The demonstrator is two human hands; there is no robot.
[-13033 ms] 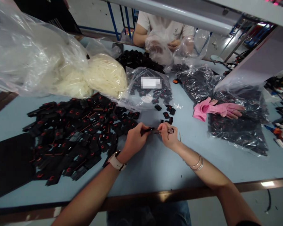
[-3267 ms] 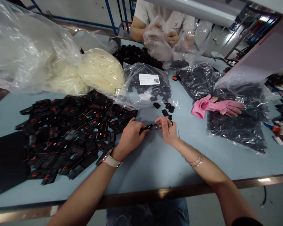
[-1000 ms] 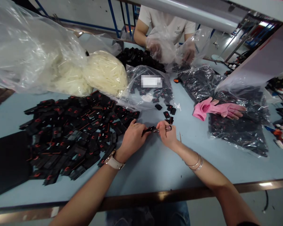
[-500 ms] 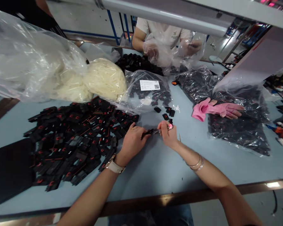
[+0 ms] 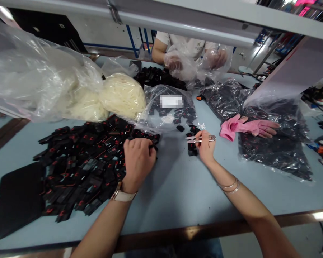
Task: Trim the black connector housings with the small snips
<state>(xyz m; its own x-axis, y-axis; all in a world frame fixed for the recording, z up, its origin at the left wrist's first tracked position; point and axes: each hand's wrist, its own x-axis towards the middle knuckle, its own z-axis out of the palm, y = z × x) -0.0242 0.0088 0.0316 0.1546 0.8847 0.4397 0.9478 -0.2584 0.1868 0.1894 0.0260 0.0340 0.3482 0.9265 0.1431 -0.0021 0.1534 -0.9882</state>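
Observation:
My left hand [image 5: 139, 159], with a watch on its wrist, is at the right edge of a heap of black plastic parts [image 5: 91, 165] with red-orange marks. Its fingers are curled, and a black plastic part [image 5: 154, 146] shows by the thumb; the fingertips are partly hidden. My right hand [image 5: 206, 147] grips small thread snips [image 5: 193, 140], whose two pointed blades face left, slightly apart. Beneath and beside the blades lie several small black pieces [image 5: 193, 152] on the blue-grey tabletop.
A clear bag of black pieces [image 5: 172, 116] lies ahead, left of pink gloves [image 5: 249, 127] on another filled bag [image 5: 274, 154]. Cream-coloured items [image 5: 123, 95] fill bags at left. A black tray [image 5: 17, 200] sits front left. Across the table, a person handles clear plastic.
My left hand has moved left from the snips to the heap. My right hand has shifted slightly right, and the snips' blades now show clearly. A black piece now lies below the blades.

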